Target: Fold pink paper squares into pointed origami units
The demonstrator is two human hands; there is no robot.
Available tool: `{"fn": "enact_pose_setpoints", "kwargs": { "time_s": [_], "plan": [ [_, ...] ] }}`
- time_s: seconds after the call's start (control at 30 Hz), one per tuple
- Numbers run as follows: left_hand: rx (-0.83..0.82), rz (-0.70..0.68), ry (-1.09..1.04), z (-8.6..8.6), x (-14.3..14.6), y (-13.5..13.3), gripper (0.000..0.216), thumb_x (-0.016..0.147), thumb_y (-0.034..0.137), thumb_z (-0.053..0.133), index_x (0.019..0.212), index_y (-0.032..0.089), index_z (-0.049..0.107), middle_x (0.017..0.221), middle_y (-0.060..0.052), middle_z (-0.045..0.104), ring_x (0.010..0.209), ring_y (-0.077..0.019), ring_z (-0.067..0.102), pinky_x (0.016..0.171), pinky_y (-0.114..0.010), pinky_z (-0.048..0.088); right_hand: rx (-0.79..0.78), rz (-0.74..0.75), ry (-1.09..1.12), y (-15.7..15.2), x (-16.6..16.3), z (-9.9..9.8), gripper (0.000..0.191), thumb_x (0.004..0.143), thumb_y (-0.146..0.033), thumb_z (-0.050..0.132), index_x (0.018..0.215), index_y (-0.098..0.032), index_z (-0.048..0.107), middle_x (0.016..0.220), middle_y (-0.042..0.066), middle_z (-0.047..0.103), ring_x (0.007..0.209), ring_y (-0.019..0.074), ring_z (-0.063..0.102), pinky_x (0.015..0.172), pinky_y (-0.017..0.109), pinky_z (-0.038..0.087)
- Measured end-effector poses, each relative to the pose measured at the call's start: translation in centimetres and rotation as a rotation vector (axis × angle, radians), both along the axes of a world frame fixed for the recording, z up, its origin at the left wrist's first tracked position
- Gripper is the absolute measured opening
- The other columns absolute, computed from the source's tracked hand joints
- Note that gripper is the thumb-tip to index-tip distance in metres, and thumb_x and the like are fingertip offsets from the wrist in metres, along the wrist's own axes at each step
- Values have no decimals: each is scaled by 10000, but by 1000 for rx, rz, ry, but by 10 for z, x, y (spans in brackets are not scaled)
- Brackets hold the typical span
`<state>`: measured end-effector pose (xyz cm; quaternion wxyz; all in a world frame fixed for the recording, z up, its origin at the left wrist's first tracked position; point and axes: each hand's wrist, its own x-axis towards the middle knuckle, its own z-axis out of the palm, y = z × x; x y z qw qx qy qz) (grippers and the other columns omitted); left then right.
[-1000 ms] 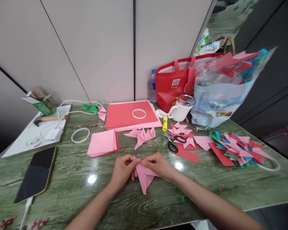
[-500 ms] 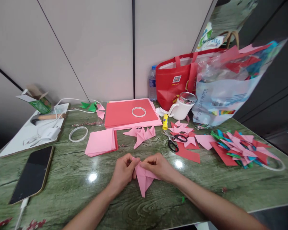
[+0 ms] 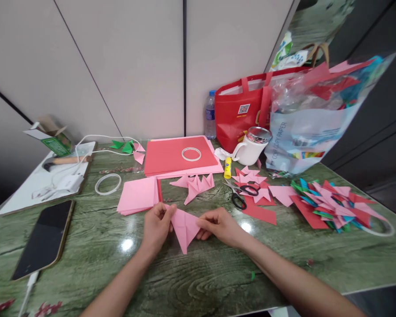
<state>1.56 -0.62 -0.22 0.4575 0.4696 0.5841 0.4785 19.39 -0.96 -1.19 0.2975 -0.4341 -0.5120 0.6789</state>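
Note:
Both my hands hold a folded pink paper piece (image 3: 184,225) just above the green table (image 3: 198,281). My left hand (image 3: 156,228) pinches its left corner with fingers closed. My right hand (image 3: 219,226) pinches the right corner. The piece hangs between them, its point aimed down at the table. A stack of pink paper squares (image 3: 139,200) lies just behind my left hand. Several folded pink pieces (image 3: 195,184) sit behind the held one.
Scissors (image 3: 240,194) and a yellow glue stick (image 3: 227,168) lie to the right, near a white mug (image 3: 252,148). Red sheets with a tape ring (image 3: 179,156), a red bag (image 3: 242,112), a plastic bag (image 3: 312,127), a heap of folded pieces (image 3: 330,204), a phone (image 3: 44,239).
My hands have moved apart and slightly left and away, spreading the pink piece wider; it now hangs between them instead of bunched under my fingertips.

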Motion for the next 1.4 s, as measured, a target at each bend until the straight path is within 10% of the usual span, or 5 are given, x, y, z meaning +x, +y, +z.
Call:
{"fn": "enact_pose_setpoints", "kwargs": {
  "time_s": [0.63,1.4],
  "plan": [
    [20,-90,164,-1,2,-4,312,724,408,588,587,158,461,443,77,379,414,-57,288,419,-181,209,156,-181,-52,4,0,-2,357,686,-484,649,824,-154,638,805,49,683,715,154,627,674,286,489],
    [-211,-302,-148,-4,11,-11,371,652,471,672,695,112,590,538,22,544,458,-76,424,436,-177,299,126,-213,-16,2,-3,-6,242,626,-316,710,719,-153,557,607,-34,546,522,73,472,489,196,371]
  ]
}}
